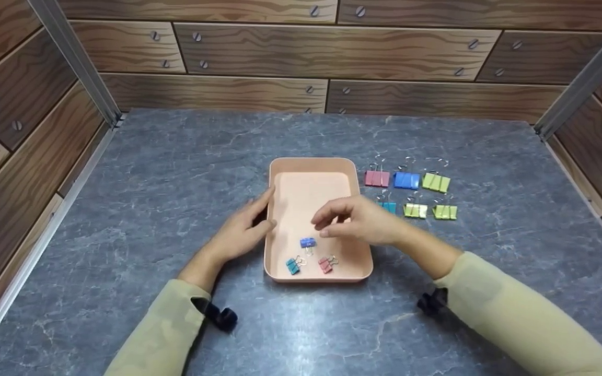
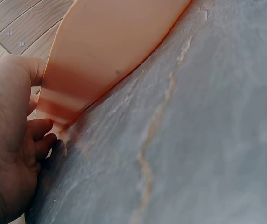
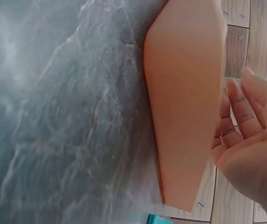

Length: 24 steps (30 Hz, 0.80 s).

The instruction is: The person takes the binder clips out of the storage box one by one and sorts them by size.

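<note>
A peach rectangular tray [image 1: 306, 193] lies on the tabletop. My left hand [image 1: 243, 230] holds its left side, the thumb over the rim and fingers against the outer wall in the left wrist view. Above the tray's right half hovers my right hand [image 1: 363, 222], fingers loosely bent, nothing seen between them. In the near end of the tray lie a small blue binder clip [image 1: 307, 242], a teal binder clip [image 1: 293, 266] and a pink binder clip [image 1: 326, 265]. The right wrist view shows the right hand [image 3: 255, 135] beyond the tray's wall [image 3: 185, 102].
Right of the tray, two rows of binder clips lie on the grey marbled table [image 1: 175, 156]: a pink clip [image 1: 377, 178], a blue clip [image 1: 406, 180], several lime ones [image 1: 436, 183] and a teal clip [image 1: 388, 208] partly behind my right hand. Wood-patterned walls [image 1: 332, 52] enclose the table.
</note>
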### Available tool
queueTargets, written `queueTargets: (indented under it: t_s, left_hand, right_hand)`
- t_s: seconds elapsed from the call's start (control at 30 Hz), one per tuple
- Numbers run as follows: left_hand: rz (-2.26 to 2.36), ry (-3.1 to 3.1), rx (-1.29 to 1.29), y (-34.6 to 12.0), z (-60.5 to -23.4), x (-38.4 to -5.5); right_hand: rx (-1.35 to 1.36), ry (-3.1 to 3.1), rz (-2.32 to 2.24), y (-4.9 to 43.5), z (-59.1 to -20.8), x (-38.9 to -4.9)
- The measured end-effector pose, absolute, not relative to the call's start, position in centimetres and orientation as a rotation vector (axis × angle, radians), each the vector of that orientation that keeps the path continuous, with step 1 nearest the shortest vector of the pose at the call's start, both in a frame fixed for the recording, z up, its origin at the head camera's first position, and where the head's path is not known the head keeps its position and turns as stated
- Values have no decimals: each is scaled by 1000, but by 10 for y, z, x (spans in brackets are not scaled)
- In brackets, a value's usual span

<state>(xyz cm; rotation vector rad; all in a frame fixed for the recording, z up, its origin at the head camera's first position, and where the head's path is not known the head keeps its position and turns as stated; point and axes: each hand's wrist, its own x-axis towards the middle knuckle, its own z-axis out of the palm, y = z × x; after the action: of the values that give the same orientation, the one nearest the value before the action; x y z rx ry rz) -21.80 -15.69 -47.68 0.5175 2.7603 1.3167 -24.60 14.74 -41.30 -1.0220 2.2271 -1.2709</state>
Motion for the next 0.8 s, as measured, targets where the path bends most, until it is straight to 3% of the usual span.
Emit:
queueTargets:
  t_s: [0.8]
  left_hand:
    - [1334,2774,550,-160,-485,-223]
  right_hand:
    - [-1107,2058,-1088,125,-432,-263]
